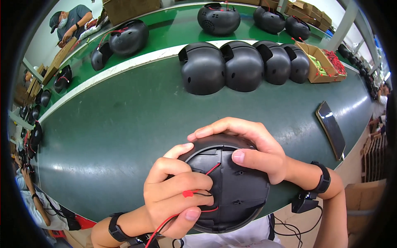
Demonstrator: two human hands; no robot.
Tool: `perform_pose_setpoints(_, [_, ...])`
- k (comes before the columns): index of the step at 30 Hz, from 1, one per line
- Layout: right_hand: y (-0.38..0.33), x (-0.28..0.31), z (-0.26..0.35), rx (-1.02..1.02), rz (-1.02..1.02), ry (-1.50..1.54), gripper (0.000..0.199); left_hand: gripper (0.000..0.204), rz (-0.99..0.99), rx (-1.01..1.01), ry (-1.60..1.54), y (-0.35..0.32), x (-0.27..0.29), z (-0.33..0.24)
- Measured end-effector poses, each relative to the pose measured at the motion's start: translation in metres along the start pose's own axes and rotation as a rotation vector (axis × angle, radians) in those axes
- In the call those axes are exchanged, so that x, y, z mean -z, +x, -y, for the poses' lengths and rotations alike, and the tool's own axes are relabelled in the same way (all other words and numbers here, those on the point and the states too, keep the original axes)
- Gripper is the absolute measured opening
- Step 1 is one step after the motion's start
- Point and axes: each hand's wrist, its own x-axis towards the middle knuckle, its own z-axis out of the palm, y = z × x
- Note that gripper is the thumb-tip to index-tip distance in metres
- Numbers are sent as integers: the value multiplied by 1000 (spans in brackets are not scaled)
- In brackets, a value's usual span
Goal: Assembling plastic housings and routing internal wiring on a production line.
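Both hands hold a round black plastic housing (237, 188) close to my body, its hollow inner side facing up. My left hand (173, 194) grips its left edge and pinches a red connector (189, 193) with red and black wires that trail down toward me. My right hand (252, 151) wraps over the top rim, thumb pressed on the inner ridge. Both wrists wear black bands.
A row of several black dome housings (244, 66) stands on the dark green bench (115, 124). A phone (331, 129) lies at the right. A cardboard box (320, 62) of small parts sits far right. More housings ride the green belt (165, 31) behind. Another person (70, 22) works at far left.
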Motion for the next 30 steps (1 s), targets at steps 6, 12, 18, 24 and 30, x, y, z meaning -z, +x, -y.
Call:
perform_pose_setpoints(6, [-3, -6, -7, 99, -96, -24, 41, 21, -2, -71, -14, 1, 6, 10])
perform_pose_setpoints(12, [6, 8, -7, 359, -114, -381, 58, 43, -126, -128, 192, 11, 12, 34])
perform_pose_setpoints(18, [4, -11, 35, 453, 214, -1116, 107, 59, -306, -30, -112, 1, 9, 54])
perform_pose_setpoints(24, [3, -26, 46, 315, 262, -1159, 111, 75, -251, 46, -110, 0, 8, 57])
perform_pose_setpoints(30, [27, -33, 39, 365, 229, -1287, 110, 28, -540, 191, -231, -3, 13, 85])
